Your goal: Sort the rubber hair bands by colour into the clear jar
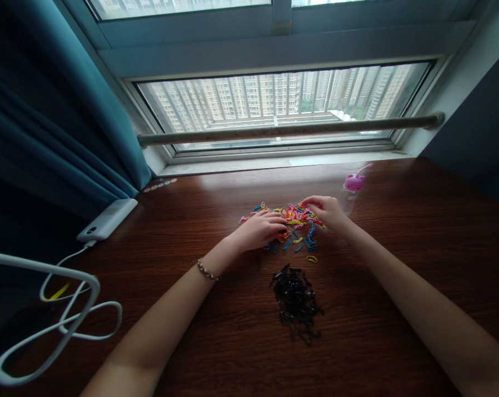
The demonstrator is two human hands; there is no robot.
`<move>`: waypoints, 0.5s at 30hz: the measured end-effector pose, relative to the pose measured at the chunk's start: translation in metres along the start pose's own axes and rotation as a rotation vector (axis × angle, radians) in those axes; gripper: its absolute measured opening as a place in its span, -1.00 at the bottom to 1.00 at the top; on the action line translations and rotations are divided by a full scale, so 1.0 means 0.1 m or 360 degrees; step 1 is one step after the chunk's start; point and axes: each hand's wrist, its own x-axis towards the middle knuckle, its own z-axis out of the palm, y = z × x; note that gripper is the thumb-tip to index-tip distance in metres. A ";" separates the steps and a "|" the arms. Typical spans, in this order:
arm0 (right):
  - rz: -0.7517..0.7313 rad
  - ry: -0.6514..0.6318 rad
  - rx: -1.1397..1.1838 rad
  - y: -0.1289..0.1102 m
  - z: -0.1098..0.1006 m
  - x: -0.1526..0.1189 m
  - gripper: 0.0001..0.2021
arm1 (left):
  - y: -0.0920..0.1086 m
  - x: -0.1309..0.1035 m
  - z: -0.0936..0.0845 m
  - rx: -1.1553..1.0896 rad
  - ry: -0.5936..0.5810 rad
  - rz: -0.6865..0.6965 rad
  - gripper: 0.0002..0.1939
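Note:
A loose heap of small hair ties (297,216) in pink, yellow, red and blue lies on the brown table, between my two hands. My left hand (261,230) rests over the left side of the heap with its fingers stretched out. A dark bit shows by its fingertips, too small to make out. My right hand (324,210) is at the heap's upper right edge, its fingertips pinched together beside some red ties. What they hold is hidden. Nearer to me lies a separate pile of black hair ties (297,298). One yellow hair tie (311,258) lies alone between the two piles.
A clear bottle with a pink lid (354,182) stands just behind my right hand. At the left, a white power bank (107,219) with a looped white cable (92,286) lies by the blue curtain (121,110). A metal rail (290,130) crosses the window.

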 end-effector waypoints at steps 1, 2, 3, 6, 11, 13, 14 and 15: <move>-0.0015 0.0031 -0.0157 0.03 0.01 0.00 -0.77 | -0.04 -0.01 -0.01 -0.0004 0.0020 -0.0047 -0.79; -0.0022 0.0039 -0.0304 0.05 0.03 -0.01 -0.77 | -0.08 -0.02 -0.02 -0.0011 0.0038 -0.0089 -0.80; -0.0017 0.0029 -0.0441 0.08 0.05 -0.02 -0.76 | -0.13 -0.03 -0.03 -0.0018 0.0054 -0.0129 -0.81; 0.0049 -0.0042 -0.0772 0.13 0.14 -0.06 -0.73 | -0.24 -0.07 -0.09 0.0009 0.0118 -0.0269 -0.83; -0.0033 -0.0069 -0.0806 0.07 0.24 -0.12 -0.77 | -0.36 -0.15 -0.19 0.0181 0.0207 -0.0646 -0.85; -0.0111 -0.0106 -0.0699 -0.01 0.27 -0.14 -0.80 | -0.41 -0.19 -0.22 0.0192 0.0228 -0.0792 -0.85; -0.0160 -0.0140 -0.0640 -0.07 0.29 -0.16 -0.80 | -0.44 -0.21 -0.24 0.0182 0.0239 -0.0860 -0.85; -0.0215 -0.0182 -0.0585 -0.13 0.31 -0.17 -0.80 | -0.47 -0.22 -0.25 0.0162 0.0246 -0.0924 -0.84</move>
